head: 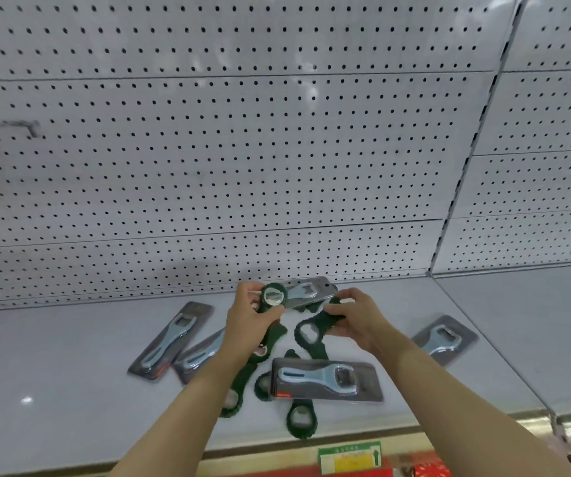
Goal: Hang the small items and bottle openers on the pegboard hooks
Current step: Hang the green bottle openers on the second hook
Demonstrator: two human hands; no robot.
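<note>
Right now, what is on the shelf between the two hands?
In the head view, a dark green bottle opener lies between the left hand and the right hand, which grips its handle.

Looks like a shop aisle. White perforated pegboard [242,149] as back wall, a lone metal hook [19,127] at its far left. Below the pegboard, a pale display shelf [70,373] strewn with carded bottle openers [325,378]. Under the shelf's front edge, a green-and-yellow price label [349,457].
</note>
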